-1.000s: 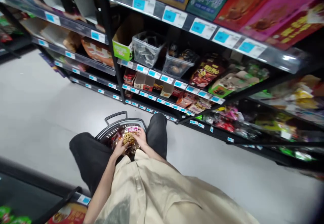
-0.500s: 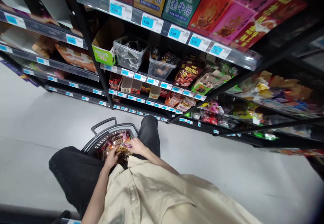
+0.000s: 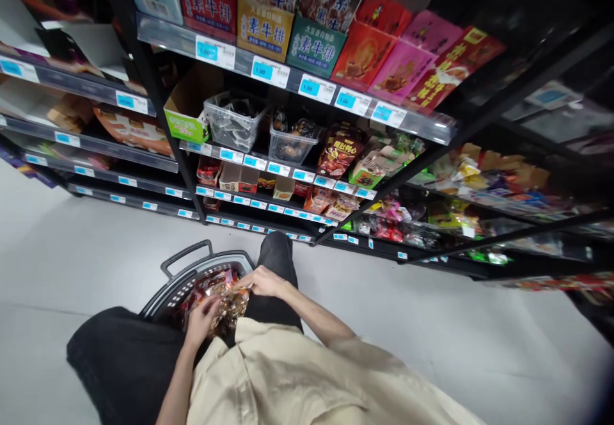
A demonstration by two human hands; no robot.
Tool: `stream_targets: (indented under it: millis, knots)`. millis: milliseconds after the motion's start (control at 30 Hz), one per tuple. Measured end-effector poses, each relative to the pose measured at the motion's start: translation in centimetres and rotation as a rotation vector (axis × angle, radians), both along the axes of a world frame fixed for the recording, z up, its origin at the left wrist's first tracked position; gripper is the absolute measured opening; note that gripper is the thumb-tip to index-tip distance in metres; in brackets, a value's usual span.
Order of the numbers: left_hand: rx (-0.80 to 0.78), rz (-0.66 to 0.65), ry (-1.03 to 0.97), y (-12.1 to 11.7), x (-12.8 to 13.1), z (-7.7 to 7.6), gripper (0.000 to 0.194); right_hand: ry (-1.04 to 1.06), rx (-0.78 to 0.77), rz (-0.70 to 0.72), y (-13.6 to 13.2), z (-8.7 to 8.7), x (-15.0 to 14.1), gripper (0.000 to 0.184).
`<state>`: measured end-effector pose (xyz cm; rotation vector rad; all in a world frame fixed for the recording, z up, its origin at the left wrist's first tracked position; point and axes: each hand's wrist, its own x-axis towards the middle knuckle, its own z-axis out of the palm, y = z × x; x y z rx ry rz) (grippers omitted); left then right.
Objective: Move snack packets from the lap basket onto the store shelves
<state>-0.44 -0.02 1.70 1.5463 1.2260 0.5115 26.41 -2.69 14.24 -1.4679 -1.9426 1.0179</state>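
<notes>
Between my legs stands a grey plastic basket (image 3: pixel 163 290), holding a heap of small shiny wrapped snack packets (image 3: pixel 233 310) in red, brown and gold. My left hand (image 3: pixel 200 319) is over the near left of the heap, thumb and fingers parted, with no packet visible in its grasp. At the heap's right side, my right hand (image 3: pixel 266 282) has its fingers closed on the edge of a snack packet (image 3: pixel 241 284). Its fingertips partly cover that packet. The lower part of the heap is hidden by my shirt.
Ahead rises a black shelf rack with price labels (image 3: pixel 316 88) along its edges. Clear plastic tubs (image 3: pixel 235 124), a green box (image 3: pixel 187 124) and boxed snacks (image 3: pixel 314 50) stand on it. My knees (image 3: pixel 277 252) flank the basket on the grey floor (image 3: pixel 384 316).
My hands have moved apart: the left toward me and left, the right slightly up and right. More of the heap shows between them. The view has shifted, so shelves and basket sit lower.
</notes>
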Motion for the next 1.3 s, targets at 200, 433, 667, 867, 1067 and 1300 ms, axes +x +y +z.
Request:
stream_targets:
  millis: [200, 433, 667, 867, 1067, 1300]
  knots:
    - [-0.004, 0.01, 0.025, 0.7, -0.2, -0.5, 0.057, -0.066, 0.276, -0.334, -1.2, 7.2, 14.9, 0.053]
    - [-0.019, -0.028, 0.019, -0.1, 0.7, 0.8, 0.055, -0.478, 0.297, -0.814, -4.9, 10.6, 31.7, 0.053]
    - [-0.051, -0.031, 0.004, -0.2, 0.5, -1.0, 0.054, -0.828, 0.133, -0.811, -5.0, 11.0, 36.7, 0.059]
    - [-0.037, -0.031, 0.031, -0.2, 0.4, -1.1, 0.056, -1.048, 0.027, -0.763, -4.5, 11.0, 37.3, 0.058]
    - [-0.037, -0.03, 0.034, -0.4, 0.3, -1.6, 0.062, -1.168, -0.053, -0.684, -4.1, 10.7, 37.4, 0.055]
    - [-0.011, -0.078, 0.063, -0.3, 0.2, -1.8, 0.061, -1.261, -0.108, -0.623, -1.6, 9.6, 36.3, 0.039]
